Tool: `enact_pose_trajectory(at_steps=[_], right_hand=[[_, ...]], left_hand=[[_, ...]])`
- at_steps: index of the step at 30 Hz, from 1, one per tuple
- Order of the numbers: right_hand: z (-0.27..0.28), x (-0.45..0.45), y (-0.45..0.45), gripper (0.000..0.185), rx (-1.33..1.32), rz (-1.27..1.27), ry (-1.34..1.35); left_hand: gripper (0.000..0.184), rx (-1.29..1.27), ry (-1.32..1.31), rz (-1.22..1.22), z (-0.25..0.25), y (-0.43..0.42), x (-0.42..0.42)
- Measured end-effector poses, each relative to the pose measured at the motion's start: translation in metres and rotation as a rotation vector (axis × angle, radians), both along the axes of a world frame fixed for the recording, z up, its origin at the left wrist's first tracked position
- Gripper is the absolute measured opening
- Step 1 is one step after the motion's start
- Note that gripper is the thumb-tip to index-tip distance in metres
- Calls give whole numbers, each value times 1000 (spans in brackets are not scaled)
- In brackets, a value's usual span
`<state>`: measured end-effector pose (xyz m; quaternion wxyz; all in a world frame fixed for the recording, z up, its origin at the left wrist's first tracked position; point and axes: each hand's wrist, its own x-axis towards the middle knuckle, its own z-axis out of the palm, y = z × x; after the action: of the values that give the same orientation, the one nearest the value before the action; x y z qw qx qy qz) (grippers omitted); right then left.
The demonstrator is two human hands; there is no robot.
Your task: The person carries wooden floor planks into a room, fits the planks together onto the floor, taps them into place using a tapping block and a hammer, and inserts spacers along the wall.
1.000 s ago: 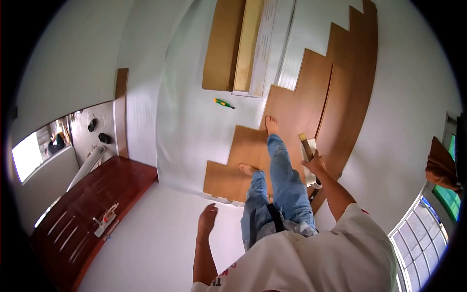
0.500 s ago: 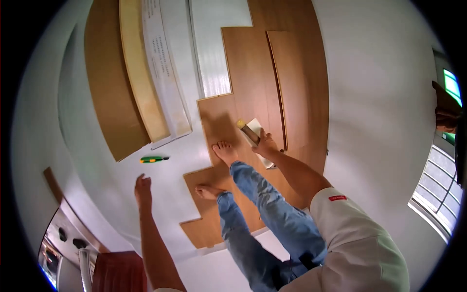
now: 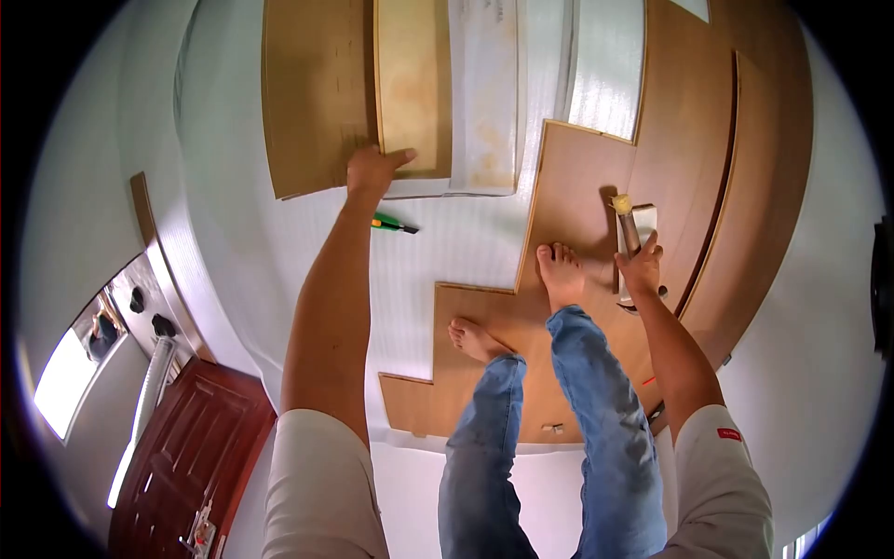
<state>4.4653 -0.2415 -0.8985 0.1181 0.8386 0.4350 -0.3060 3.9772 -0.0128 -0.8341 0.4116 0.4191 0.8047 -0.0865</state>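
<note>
My left hand (image 3: 372, 172) is at the near end of a pale floor plank (image 3: 414, 102) lying in an opened cardboard box (image 3: 317, 112). Its thumb lies over the plank, and its fingers curl at the plank's left edge, partly hidden. A green utility knife (image 3: 393, 224) lies on the white underlay just below that hand. On the laid wood flooring (image 3: 582, 177), my right hand (image 3: 641, 268) is closed round a hammer-like tool (image 3: 629, 224) with a yellowish end. A long white block (image 3: 644, 220) lies beneath this tool, partly covered by the hand.
White underlay (image 3: 466, 242) covers the floor left of the stepped edge of the flooring. A loose wood plank (image 3: 768, 168) lies near the right wall. My bare feet (image 3: 562, 275) stand on the boards. A dark red door (image 3: 191, 447) is at lower left.
My left hand has moved up from the underlay, past the knife, to the plank in the box. My right hand stays on the tool. The whole view has shifted and turned.
</note>
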Motion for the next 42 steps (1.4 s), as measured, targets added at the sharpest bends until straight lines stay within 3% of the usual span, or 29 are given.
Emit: enact_pose_trajectory(at_steps=[2, 7, 10, 12, 17, 21, 23, 24, 25, 26, 27, 28, 30, 31, 33, 35, 37, 38, 39, 40, 42], right_hand=[[3, -4, 1, 110, -20, -15, 7], [-7, -6, 0, 107, 27, -50, -8], [-7, -7, -2, 107, 18, -24, -3], [-3, -7, 0, 107, -9, -18, -4], [-6, -9, -1, 108, 0, -29, -19], [-21, -2, -3, 119, -125, 118, -222], [-5, -9, 14, 122, -289, 100, -168], [-7, -4, 22, 117, -435, 192, -204], [0, 1, 41, 104, -617, 534, -194], [-4, 9, 66, 93, -812, 693, -119], [43, -22, 99, 84, -699, 676, -157], [76, -47, 124, 76, -576, 652, -154], [113, -86, 152, 62, 168, 681, 90], [139, -119, 176, 57, 355, 635, 305], [147, -173, 227, 57, 379, 282, 979], [168, -230, 271, 57, 362, 61, 1551], [173, -267, 309, 47, 285, -78, 1764], [177, -281, 317, 53, 281, -144, 1825], [144, -288, 343, 60, 209, -215, 1846], [167, -306, 321, 52, 262, -200, 1920], [125, -309, 327, 34, 116, -162, 1829]], left_hand=[[61, -7, -119, 166, -14, -1, -28], [59, 98, -61, 108, 8, 7, -71], [59, -8, 63, -3, 41, 15, -85], [58, 205, -48, -15, 68, 15, -97], [57, 243, 67, -7, 173, 20, -83], [51, 296, 100, 1, 239, 2, -58], [46, 377, 154, -74, 242, -18, -62], [43, 406, 142, -78, 243, -28, -63], [40, 445, 125, -87, 241, -43, -64], [37, 506, 148, -165, 233, -61, -67], [35, 655, 212, -281, 232, -78, -62], [29, 599, 230, -326, 249, -88, -49], [18, 641, 274, -342, 252, -116, -30], [11, 648, 322, -438, 246, -128, -26], [11, 930, 265, -468, 225, -155, -21], [15, 886, 262, -480, 217, -184, -20], [16, 932, 332, -490, 213, -219, -20], [17, 878, 301, -466, 205, -238, -22], [18, 878, 296, -438, 203, -259, -18], [20, 868, 305, -382, 202, -279, -17], [27, 846, 359, -269, 184, -323, -20]])
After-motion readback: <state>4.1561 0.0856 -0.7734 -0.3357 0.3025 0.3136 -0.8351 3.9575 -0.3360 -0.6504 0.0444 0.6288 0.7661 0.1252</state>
